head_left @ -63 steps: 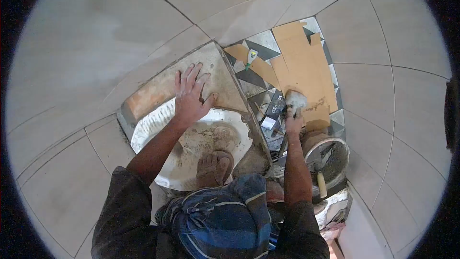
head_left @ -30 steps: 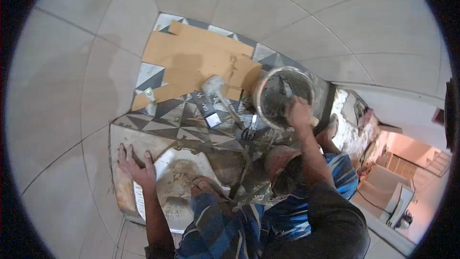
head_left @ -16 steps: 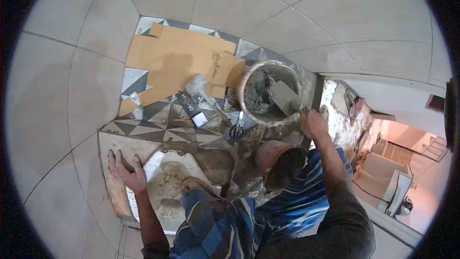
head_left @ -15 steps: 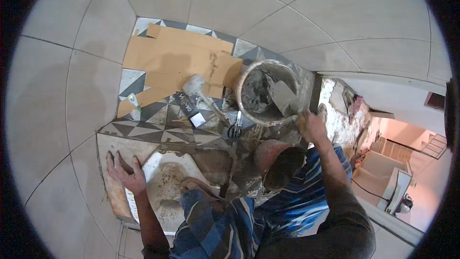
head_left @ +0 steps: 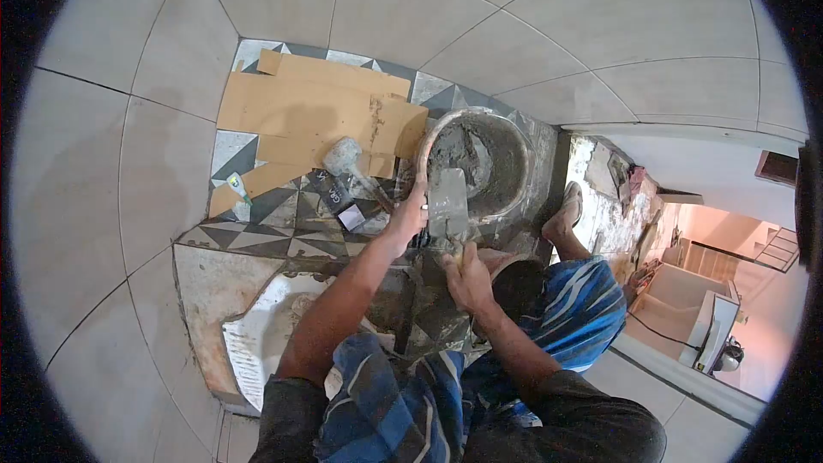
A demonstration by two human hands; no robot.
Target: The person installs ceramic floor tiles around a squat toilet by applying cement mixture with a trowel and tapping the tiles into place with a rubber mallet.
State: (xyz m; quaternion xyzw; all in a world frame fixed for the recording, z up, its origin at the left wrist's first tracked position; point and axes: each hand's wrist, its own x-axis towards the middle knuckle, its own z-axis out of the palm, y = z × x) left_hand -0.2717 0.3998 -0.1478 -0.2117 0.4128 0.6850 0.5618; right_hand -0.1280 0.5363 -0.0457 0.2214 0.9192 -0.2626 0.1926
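Observation:
My right hand (head_left: 470, 279) is closed round the handle of a trowel (head_left: 447, 206). The trowel's flat grey blade points away from me, over the near rim of a round bucket (head_left: 523, 124). Wet grey mortar (head_left: 501, 154) lies inside that bucket, with a hollow scooped in its middle. My left hand (head_left: 410, 221) grips the bucket's near left rim, its fingers partly hidden. Just left of it lies a mallet (head_left: 345, 157) with a pale, dusty head. A second, reddish bucket (head_left: 514, 279) is tipped beside my right hand.
Cardboard sheets (head_left: 313, 111) cover part of the patterned floor tiles. A small tube (head_left: 237, 184) and a dark box (head_left: 336, 197) lie nearby. The squat toilet pan (head_left: 257, 317) is at lower left. Tiled walls (head_left: 411, 9) close the far side; a doorway (head_left: 729, 231) opens at right.
My left hand has moved from above the toilet pan to the bucket rim. My right hand has drawn the trowel left and towards me, out of the mortar.

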